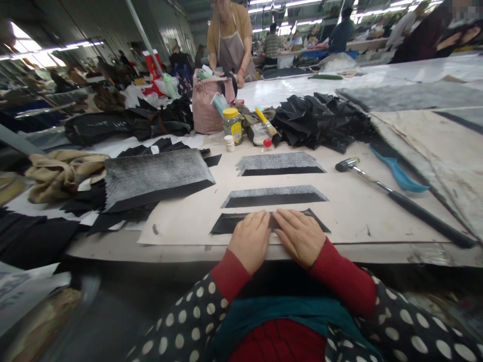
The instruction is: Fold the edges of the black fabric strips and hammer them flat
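Both hands lie side by side on a black strip of fabric or leather (222, 224) at the front of the table. My left hand (251, 239) rests flat on its middle, fingers stretched forward. Beside it, my right hand (300, 235) presses on the same strip, also with straight fingers. The fingertips of the two hands nearly meet. Part of the strip is hidden beneath them. Just beyond lies a grey-and-black strip (274, 196), and behind that a small stack of similar pieces (281, 164). A larger fanned stack of grey-backed pieces (160, 176) sits to the left.
A hammer (403, 198) and a blue plastic tool (402, 171) lie on the right. Farther back are a yellow-lidded jar (232, 125), a brush (266, 120), a pink bag (207, 103) and a heap of black pieces (324, 120). A person in an apron (234, 45) stands across the table.
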`<action>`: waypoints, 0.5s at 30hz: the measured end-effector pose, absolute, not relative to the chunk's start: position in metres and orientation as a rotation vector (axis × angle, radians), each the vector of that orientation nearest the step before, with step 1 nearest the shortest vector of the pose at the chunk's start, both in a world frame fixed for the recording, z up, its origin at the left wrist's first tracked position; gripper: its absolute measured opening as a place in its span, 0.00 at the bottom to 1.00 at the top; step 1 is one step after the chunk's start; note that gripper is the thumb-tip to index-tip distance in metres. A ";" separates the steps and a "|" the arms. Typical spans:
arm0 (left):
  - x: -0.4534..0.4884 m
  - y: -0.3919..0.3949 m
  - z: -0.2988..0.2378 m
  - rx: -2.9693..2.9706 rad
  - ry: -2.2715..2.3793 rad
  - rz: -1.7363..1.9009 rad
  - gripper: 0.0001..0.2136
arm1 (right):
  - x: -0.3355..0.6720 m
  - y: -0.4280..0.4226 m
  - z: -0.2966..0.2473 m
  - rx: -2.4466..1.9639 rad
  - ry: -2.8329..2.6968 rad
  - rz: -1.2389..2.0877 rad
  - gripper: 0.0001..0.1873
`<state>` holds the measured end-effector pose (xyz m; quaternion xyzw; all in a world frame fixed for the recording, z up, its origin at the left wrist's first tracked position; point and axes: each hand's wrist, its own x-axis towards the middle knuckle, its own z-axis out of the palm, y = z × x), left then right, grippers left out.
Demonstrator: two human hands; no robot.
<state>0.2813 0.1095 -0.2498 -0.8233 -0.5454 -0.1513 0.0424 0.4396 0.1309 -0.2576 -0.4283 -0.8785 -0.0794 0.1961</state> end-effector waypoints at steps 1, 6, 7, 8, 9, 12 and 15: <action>0.282 0.111 -0.250 -2.517 -1.676 -0.450 0.16 | 0.437 0.131 -0.257 -1.218 -2.459 -0.225 0.20; 0.284 0.116 -0.246 -2.538 -1.727 -0.373 0.14 | 0.427 0.135 -0.254 -1.273 -2.476 -0.196 0.18; 0.285 0.117 -0.245 -2.540 -1.721 -0.364 0.14 | 0.426 0.136 -0.254 -1.270 -2.492 -0.183 0.18; 0.285 0.118 -0.245 -2.539 -1.710 -0.359 0.13 | 0.425 0.137 -0.253 -1.265 -2.514 -0.169 0.17; 0.286 0.119 -0.244 -2.537 -1.694 -0.359 0.13 | 0.424 0.138 -0.253 -1.259 -2.538 -0.159 0.17; 0.286 0.124 -0.245 -2.541 -1.637 -0.355 0.11 | 0.424 0.140 -0.253 -1.233 -2.578 -0.163 0.17; 0.282 0.129 -0.246 -2.598 -1.578 -0.329 0.10 | 0.425 0.144 -0.251 -1.190 -2.556 -0.211 0.16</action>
